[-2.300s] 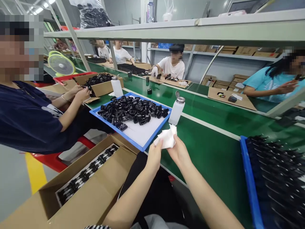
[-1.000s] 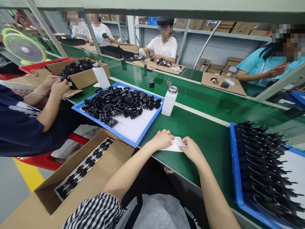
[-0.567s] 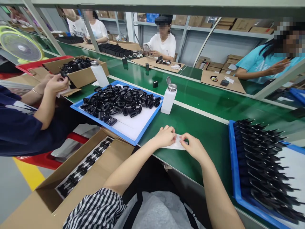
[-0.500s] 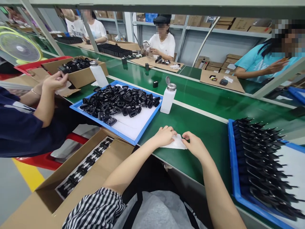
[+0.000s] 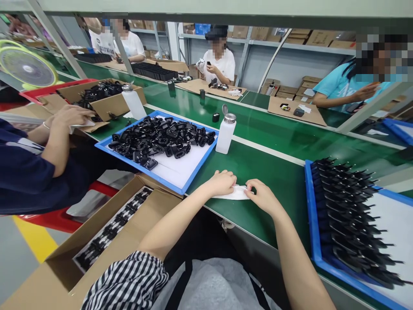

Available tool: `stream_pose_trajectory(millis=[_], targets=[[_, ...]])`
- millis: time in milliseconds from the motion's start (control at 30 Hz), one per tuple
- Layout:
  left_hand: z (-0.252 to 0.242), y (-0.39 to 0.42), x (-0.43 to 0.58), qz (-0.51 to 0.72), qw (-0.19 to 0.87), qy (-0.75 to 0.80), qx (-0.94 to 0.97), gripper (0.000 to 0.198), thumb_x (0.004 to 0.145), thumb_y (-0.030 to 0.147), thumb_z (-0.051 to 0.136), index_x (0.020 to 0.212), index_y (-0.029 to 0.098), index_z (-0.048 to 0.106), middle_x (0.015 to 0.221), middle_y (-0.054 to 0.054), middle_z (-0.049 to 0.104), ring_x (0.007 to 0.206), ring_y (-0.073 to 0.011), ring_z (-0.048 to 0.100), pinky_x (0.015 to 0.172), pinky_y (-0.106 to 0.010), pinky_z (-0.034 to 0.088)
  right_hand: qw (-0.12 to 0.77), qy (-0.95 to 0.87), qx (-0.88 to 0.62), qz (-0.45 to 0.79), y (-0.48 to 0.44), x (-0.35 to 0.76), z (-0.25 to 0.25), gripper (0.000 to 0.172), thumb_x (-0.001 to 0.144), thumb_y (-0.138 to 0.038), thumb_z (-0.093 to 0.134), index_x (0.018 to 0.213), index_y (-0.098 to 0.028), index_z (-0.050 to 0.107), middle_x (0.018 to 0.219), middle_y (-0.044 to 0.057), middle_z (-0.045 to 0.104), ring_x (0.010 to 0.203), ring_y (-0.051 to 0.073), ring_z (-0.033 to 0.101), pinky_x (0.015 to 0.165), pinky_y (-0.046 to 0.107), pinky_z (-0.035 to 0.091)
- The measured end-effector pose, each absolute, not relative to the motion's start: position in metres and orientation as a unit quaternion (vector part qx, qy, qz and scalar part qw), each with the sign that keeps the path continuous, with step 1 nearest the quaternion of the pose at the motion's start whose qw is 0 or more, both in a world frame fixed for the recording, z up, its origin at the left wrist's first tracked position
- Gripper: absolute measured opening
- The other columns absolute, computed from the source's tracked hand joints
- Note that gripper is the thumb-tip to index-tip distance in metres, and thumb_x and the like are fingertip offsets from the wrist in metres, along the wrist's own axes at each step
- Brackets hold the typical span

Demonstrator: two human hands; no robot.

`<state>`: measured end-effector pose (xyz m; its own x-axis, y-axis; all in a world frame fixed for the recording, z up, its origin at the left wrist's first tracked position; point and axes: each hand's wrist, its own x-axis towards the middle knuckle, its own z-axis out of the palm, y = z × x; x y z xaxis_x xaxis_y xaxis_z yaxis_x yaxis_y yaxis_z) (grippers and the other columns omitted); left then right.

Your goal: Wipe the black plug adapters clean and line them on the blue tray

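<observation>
A folded white wipe (image 5: 236, 193) lies on the green bench top in front of me, now a narrow strip. Curled fingers of my left hand (image 5: 222, 183) press on its left part. At the other end, my right hand (image 5: 262, 196) pinches the wipe between thumb and forefinger. A white dispenser bottle (image 5: 226, 134) with its metal lid flipped up stands just beyond my hands. To the left, a blue-rimmed tray (image 5: 185, 172) holds a heap of small black plastic parts (image 5: 161, 135).
On the right, a blue tray (image 5: 312, 215) carries rows of black parts with thin prongs. An open carton (image 5: 129, 245) of packed parts sits lower left. Beside me a co-worker's hands (image 5: 69, 118) hold something white near another carton (image 5: 124, 103). A green conveyor belt (image 5: 258, 125) runs beyond.
The wipe has gone from a wider piece to a narrower strip between my hands. At left, the co-worker's hands have come down. A small black part on the belt has shifted slightly right.
</observation>
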<state>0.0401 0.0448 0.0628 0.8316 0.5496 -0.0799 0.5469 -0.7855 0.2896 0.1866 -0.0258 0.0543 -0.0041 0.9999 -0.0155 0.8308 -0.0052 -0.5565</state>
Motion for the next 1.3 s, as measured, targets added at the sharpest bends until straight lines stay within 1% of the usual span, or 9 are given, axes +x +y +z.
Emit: stream_pose_trajectory(millis=[100,167,300,367,500,800,1067,1200,1300], targets=[[0.065,0.043,0.032,0.026,0.156,0.267,0.951,0.013,0.068,0.019,0.039,0.077,0.015,0.048,0.078,-0.004,0.057,0.079,-0.0182,0.052,0.075,-0.034,0.035,0.251,-0.672,-0.650,0.252,-0.027,0.187,0.053,0.011,0.068,-0.023,0.042,0.060,-0.021,0.035,0.083,0.002,0.055,0.078,0.017,0.051,0.069,0.031,0.038],[0.067,0.042,0.027,0.036,0.161,0.258,0.952,0.013,0.071,0.020,0.036,0.079,0.016,0.047,0.073,-0.001,0.057,0.068,-0.0140,0.053,0.076,-0.031,0.035,0.267,-0.661,-0.641,0.282,-0.026,0.184,0.053,0.010,0.068,-0.028,0.046,0.070,-0.022,0.038,0.082,0.002,0.056,0.075,0.017,0.052,0.066,0.031,0.039],[0.071,0.040,0.021,0.055,0.168,0.259,0.949,0.013,0.074,0.022,0.036,0.080,0.018,0.046,0.072,0.001,0.058,0.063,-0.0120,0.054,0.074,-0.027,0.036,0.251,-0.708,-0.628,0.203,-0.021,0.177,0.055,0.027,0.063,-0.030,0.055,0.087,-0.022,0.045,0.098,0.005,0.054,0.093,0.022,0.047,0.077,0.037,0.035],[0.071,0.041,0.018,0.062,0.171,0.273,0.945,0.014,0.075,0.024,0.036,0.082,0.019,0.047,0.071,0.001,0.059,0.065,-0.0134,0.055,0.067,-0.024,0.038,0.231,-0.735,-0.619,0.150,-0.019,0.175,0.057,0.021,0.067,-0.028,0.052,0.087,-0.023,0.048,0.100,0.005,0.053,0.095,0.023,0.045,0.079,0.040,0.032],[0.066,0.042,0.013,0.071,0.179,0.300,0.934,0.015,0.076,0.026,0.036,0.083,0.019,0.047,0.073,-0.001,0.060,0.068,-0.0156,0.056,0.058,-0.022,0.038,0.195,-0.753,-0.619,0.109,-0.019,0.173,0.055,0.005,0.069,-0.021,0.049,0.074,-0.021,0.047,0.084,0.003,0.058,0.081,0.021,0.051,0.072,0.038,0.034],[0.058,0.042,0.011,0.091,0.189,0.305,0.929,0.012,0.076,0.027,0.037,0.081,0.020,0.046,0.067,0.002,0.059,0.065,-0.0145,0.057,0.057,-0.021,0.038,0.245,-0.777,-0.578,0.048,-0.018,0.170,0.046,0.014,0.069,-0.018,0.046,0.062,-0.021,0.034,0.092,0.007,0.056,0.091,0.022,0.048,0.076,0.039,0.032],[0.051,0.043,0.011,0.108,0.183,0.294,0.932,0.011,0.076,0.024,0.037,0.079,0.018,0.047,0.074,0.000,0.059,0.067,-0.0143,0.056,0.061,-0.023,0.039,0.195,-0.769,-0.606,0.065,-0.017,0.169,0.045,0.002,0.070,-0.022,0.047,0.071,-0.021,0.047,0.097,0.007,0.054,0.096,0.023,0.046,0.081,0.044,0.029],[0.053,0.041,0.012,0.115,0.174,0.278,0.938,0.013,0.076,0.024,0.038,0.078,0.017,0.049,0.076,-0.002,0.058,0.075,-0.0148,0.054,0.070,-0.025,0.039,0.189,-0.773,-0.602,0.073,-0.016,0.167,0.047,0.021,0.071,-0.025,0.048,0.092,-0.023,0.049,0.108,0.008,0.048,0.104,0.024,0.040,0.084,0.043,0.029],[0.055,0.039,0.011,0.118,0.169,0.266,0.941,0.012,0.076,0.022,0.039,0.077,0.017,0.050,0.085,-0.003,0.057,0.088,-0.0156,0.050,0.077,-0.027,0.037,0.181,-0.777,-0.595,0.094,-0.016,0.166,0.047,0.027,0.071,-0.025,0.047,0.098,-0.024,0.047,0.116,0.009,0.042,0.110,0.024,0.033,0.086,0.044,0.027]])
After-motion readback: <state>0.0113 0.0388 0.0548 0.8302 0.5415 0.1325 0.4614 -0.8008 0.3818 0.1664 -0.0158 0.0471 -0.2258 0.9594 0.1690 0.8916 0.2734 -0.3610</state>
